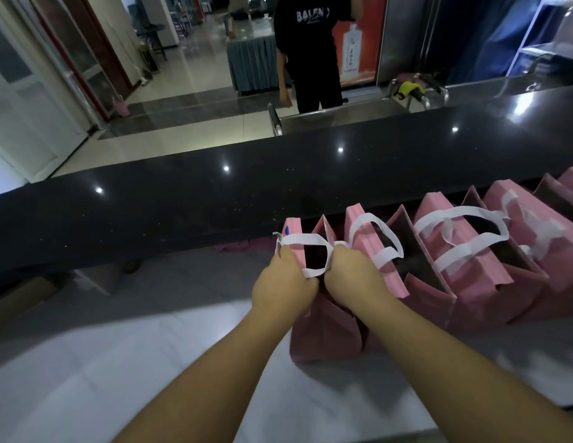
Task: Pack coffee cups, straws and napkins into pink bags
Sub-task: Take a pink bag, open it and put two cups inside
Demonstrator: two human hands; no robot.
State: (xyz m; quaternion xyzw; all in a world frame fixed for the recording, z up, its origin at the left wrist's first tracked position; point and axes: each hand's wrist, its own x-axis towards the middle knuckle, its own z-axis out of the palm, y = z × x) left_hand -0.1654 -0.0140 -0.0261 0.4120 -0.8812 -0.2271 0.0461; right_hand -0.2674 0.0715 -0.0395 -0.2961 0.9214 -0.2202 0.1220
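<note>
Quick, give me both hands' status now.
Left hand: gripping the left edge of the pink bag.
Right hand: gripping the same bag's right edge.

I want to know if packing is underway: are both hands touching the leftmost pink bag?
Touching. The head view shows the left hand and right hand gripping the leftmost pink bag at its rim and white handles.

Beyond my white desk (118, 362) runs a long black polished ledge (214, 199). Past it a person in dark clothes (310, 52) stands on the tiled floor (189, 71), near a cloth-draped table (250, 59)
</note>
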